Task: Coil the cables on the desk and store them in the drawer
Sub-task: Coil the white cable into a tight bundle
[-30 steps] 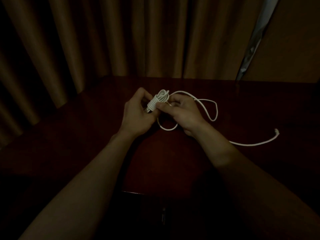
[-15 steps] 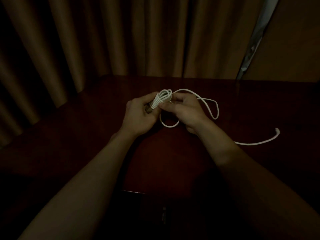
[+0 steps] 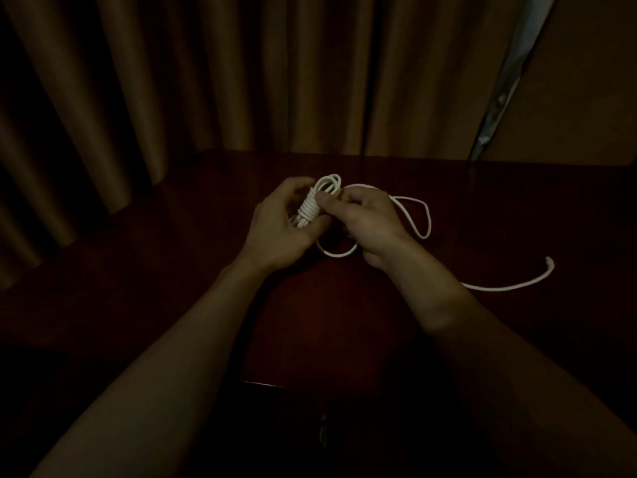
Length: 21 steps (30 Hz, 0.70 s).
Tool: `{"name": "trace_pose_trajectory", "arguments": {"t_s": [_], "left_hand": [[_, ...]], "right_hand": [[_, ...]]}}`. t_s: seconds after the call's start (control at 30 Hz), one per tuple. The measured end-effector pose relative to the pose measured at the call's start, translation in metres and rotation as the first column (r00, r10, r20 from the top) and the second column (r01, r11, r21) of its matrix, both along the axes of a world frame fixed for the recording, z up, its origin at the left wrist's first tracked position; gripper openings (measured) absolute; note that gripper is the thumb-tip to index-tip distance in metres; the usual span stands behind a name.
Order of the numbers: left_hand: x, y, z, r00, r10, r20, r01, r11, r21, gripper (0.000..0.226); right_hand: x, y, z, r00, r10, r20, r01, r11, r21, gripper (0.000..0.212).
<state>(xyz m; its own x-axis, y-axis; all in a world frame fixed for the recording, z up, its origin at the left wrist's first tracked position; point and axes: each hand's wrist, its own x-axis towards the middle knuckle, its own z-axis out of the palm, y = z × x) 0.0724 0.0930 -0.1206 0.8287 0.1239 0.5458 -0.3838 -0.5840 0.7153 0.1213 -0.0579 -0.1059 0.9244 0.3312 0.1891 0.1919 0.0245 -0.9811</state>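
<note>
A white cable [image 3: 426,215] lies partly coiled over the dark wooden desk [image 3: 344,322]. Its wound bundle [image 3: 312,205] sits between both hands, with turns wrapped crosswise round the middle. My left hand [image 3: 279,229] grips the bundle from the left and below. My right hand [image 3: 368,225] pinches the cable at the bundle's right side with thumb and fingers. A loose loop trails right of my right hand, and the free end with its plug [image 3: 548,262] lies on the desk at the right.
Brown curtains [image 3: 206,81] hang behind the desk. A pale strip [image 3: 506,88] shows at the curtain's right edge. Below the desk's front edge a dark drawer front with a small handle [image 3: 323,429] is barely visible.
My right hand has carried the cable round the bundle, adding a wrap. The small loop under the hands has shifted, and the free tail stays in about the same place.
</note>
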Motion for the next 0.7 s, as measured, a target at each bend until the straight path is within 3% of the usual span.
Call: {"name": "trace_pose_trajectory", "arguments": {"t_s": [0.1,0.17,0.5,0.7], "left_hand": [[-0.001,-0.002,0.003,0.974,-0.213,-0.071,0.204,0.973,-0.110,0.044],[-0.002,-0.004,0.005,0.964,-0.260,-0.058,0.250,0.958,-0.141,0.037],[0.000,0.002,-0.001,0.995,0.050,0.091,-0.064,0.986,0.155,0.038],[-0.002,-0.002,-0.002,0.981,0.141,0.132,-0.161,0.975,0.154,0.033]], "right_hand": [[0.002,-0.007,0.002,0.998,0.056,0.013,-0.056,0.998,-0.026,0.040],[0.001,-0.012,0.005,0.998,0.059,0.004,-0.058,0.997,-0.045,0.030],[-0.004,-0.006,0.009,0.993,0.043,-0.111,-0.055,0.993,-0.107,0.012],[-0.007,-0.002,0.005,0.981,0.108,-0.159,-0.093,0.991,0.098,0.026]]}}
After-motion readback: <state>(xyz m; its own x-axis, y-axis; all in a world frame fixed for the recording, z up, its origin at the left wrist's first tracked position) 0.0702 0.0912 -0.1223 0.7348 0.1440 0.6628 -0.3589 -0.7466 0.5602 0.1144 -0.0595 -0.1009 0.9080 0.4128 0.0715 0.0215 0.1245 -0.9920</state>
